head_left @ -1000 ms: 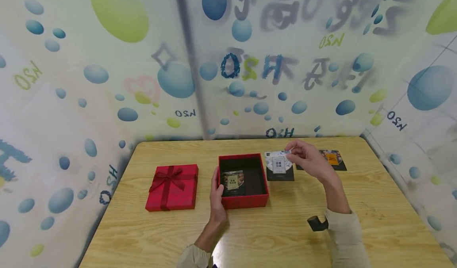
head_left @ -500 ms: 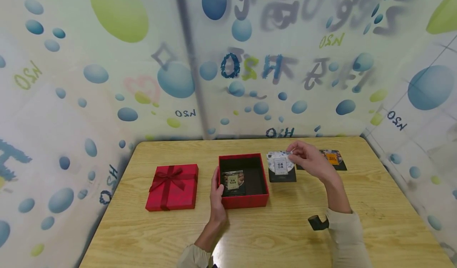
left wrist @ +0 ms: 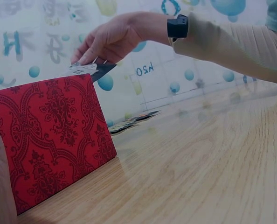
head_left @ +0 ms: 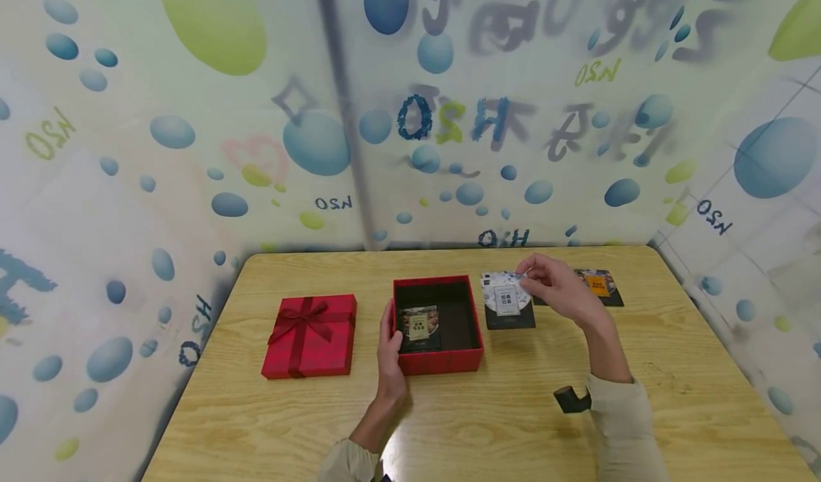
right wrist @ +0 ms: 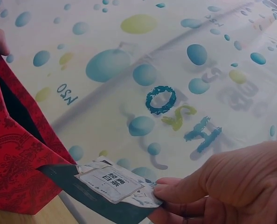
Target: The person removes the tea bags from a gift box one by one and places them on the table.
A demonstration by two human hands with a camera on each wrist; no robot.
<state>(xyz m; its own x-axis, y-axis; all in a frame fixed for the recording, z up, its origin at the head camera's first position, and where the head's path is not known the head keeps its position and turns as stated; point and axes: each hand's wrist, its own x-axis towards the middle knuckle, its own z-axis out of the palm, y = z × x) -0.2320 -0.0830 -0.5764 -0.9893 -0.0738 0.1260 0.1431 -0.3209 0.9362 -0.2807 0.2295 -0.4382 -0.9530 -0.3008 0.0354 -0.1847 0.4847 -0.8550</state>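
Packet (head_left: 509, 316), pale above and dark below, is just to the right of the red box (head_left: 442, 365), held above the desk (head_left: 487, 425); in the head view a narrow gap parts it from the box's right wall. The person's right grip (head_left: 563, 293) pinches it by its upper right edge, thumb against fingertips, so the packet reaches leftward from the fingers, toward the box, and toward the person. It looks close to square, with no marked long axis; its dark end is nearer the person and its print reads upright from that side. A second edge shows by its top left corner, so there may be two layered together, though the views do not settle it.

The right hand is plainly the nearer one. The left grip (head_left: 390, 364) is across the box, its fingers along the outside of the left wall and its thumb over the rim. Inside, a dark packet (head_left: 418, 329) lies toward the left, with inner floor showing on the side that faces the held packet. The lid with a bow (head_left: 336, 346) lies left of the box; past the right grip, an orange-labelled packet (head_left: 598, 287) lies on the desk.
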